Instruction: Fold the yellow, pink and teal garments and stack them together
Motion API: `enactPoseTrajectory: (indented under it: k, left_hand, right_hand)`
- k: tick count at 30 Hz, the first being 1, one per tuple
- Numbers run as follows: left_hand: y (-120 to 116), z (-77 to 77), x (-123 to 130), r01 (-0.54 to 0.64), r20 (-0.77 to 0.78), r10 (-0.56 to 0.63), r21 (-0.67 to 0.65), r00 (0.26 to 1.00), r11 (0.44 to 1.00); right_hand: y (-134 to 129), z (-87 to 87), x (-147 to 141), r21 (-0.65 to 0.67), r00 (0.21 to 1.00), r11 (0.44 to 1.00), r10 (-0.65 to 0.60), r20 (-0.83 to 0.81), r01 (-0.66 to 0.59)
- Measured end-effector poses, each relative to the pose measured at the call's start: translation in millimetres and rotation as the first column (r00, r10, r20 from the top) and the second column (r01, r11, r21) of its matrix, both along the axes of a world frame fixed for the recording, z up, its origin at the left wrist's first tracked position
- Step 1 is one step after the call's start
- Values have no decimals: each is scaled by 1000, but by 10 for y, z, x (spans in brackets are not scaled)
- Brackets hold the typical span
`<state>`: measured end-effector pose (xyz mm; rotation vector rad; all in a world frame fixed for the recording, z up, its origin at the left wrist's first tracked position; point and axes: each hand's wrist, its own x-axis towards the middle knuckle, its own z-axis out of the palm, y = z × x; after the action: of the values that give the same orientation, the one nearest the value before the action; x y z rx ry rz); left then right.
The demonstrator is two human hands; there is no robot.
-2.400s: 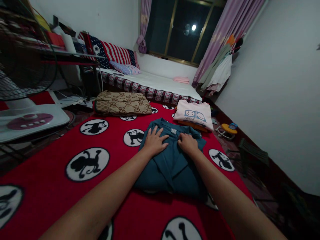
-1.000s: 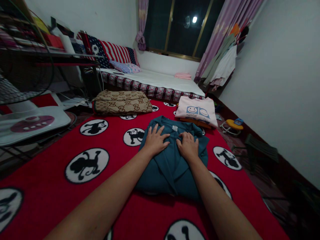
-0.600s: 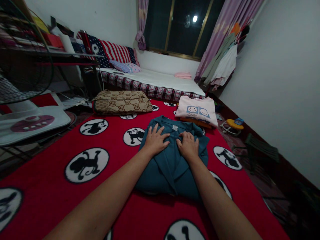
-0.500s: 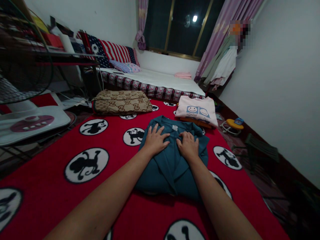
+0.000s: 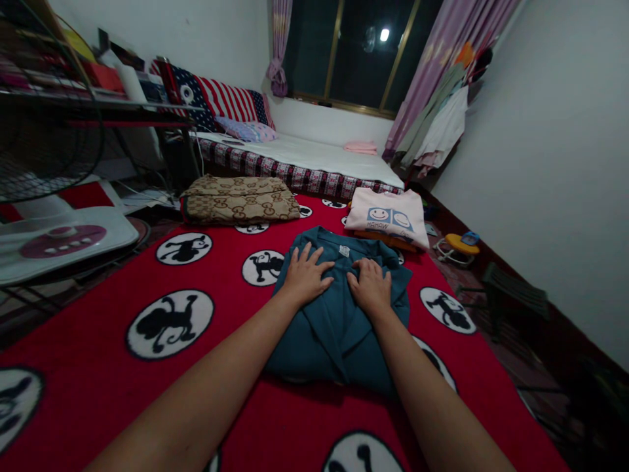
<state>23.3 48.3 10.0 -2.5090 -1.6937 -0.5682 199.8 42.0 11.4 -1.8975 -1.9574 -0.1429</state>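
A folded teal collared garment (image 5: 339, 328), likely a shirt or jacket, lies on the red blanket (image 5: 255, 419), its collar at the far end with a white label inside. My left hand (image 5: 305, 276) rests on its upper left side, fingers spread. On the upper right side lies my right hand (image 5: 371, 286), palm down, fingers somewhat bent and apart. Both hands press on the cloth without gripping it. Beyond them sits a folded pale pink top (image 5: 388, 213) on an orange-brown folded piece. A folded tan patterned cloth (image 5: 240, 200) lies at the far left.
At left stand a fan (image 5: 49, 131) and a cluttered desk (image 5: 147, 108). A second bed (image 5: 314, 147) with pillows is under the window. To the right are a yellow-topped stool (image 5: 460, 244), a dark folding stool (image 5: 514, 292) and clothes (image 5: 445, 124) hanging by the curtain.
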Motion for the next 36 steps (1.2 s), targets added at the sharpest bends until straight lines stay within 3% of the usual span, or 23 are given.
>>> enactPoseTrajectory:
  k: [18, 24, 29, 33, 36]
  left_hand:
    - [7, 16, -5, 10, 12, -10, -48, 1000, 999]
    - [-33, 55, -50, 38, -24, -41, -106, 999, 994]
    - [-262, 62, -233, 149, -18, -155, -187, 988, 971]
    - [-631, 115, -494, 294, 45, -293, -264, 955, 918]
    - [-984, 216, -702, 405, 161, -372, -295, 914, 866]
  right_hand:
    - [3, 7, -15, -18, 1000, 1000, 1, 16, -1]
    - [-117, 113, 48, -217, 997, 973, 73, -7, -73]
    - [-585, 175, 218, -261, 954, 919, 268, -136, -295]
    - [-1205, 208, 417, -116, 857, 873, 426, -290, -473]
    - [-1622, 202, 580, -30, 833, 846, 517, -199, -532]
